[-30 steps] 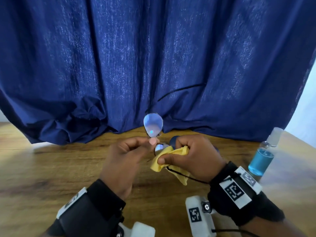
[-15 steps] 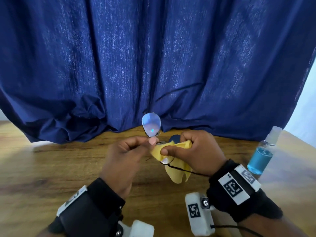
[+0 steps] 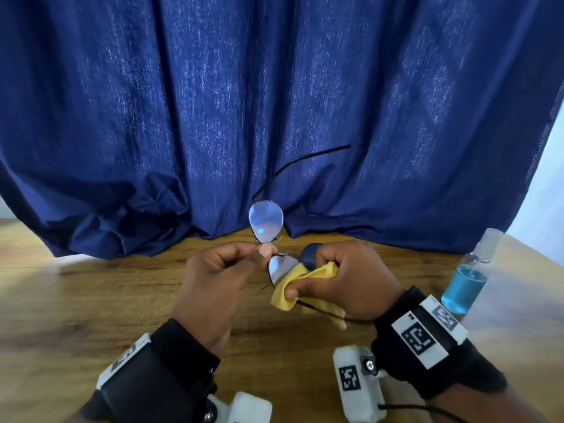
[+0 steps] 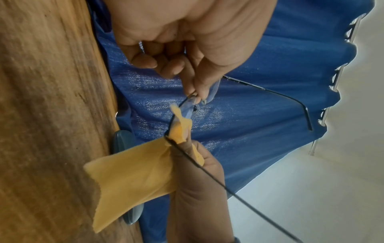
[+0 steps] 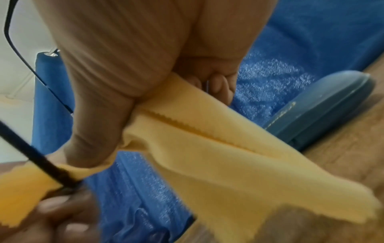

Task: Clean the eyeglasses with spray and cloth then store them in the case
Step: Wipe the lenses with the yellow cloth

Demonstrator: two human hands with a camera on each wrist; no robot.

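The eyeglasses [image 3: 266,222] are held upright above the wooden table, one lens over the other. My left hand [image 3: 213,276] pinches them at the bridge [image 4: 194,98] between thumb and forefinger. My right hand [image 3: 341,282] grips the yellow cloth [image 3: 293,288], folded over the lower lens [image 3: 282,267] with part of that lens showing. One black temple arm [image 3: 302,161] sticks up against the curtain, the other [image 4: 207,172] runs back past my right thumb. The dark blue case [image 3: 309,254] lies on the table behind my right hand, its lid down in the right wrist view [image 5: 324,106].
A clear spray bottle [image 3: 467,282] of blue liquid stands on the table [image 3: 91,300] to the right of my right wrist. A dark blue curtain [image 3: 274,102] hangs along the table's far edge and bunches up at the left.
My right hand has slid the cloth down off the upper part of the lower lens, which now shows. The glasses have shifted slightly left. My left hand keeps its pinch.
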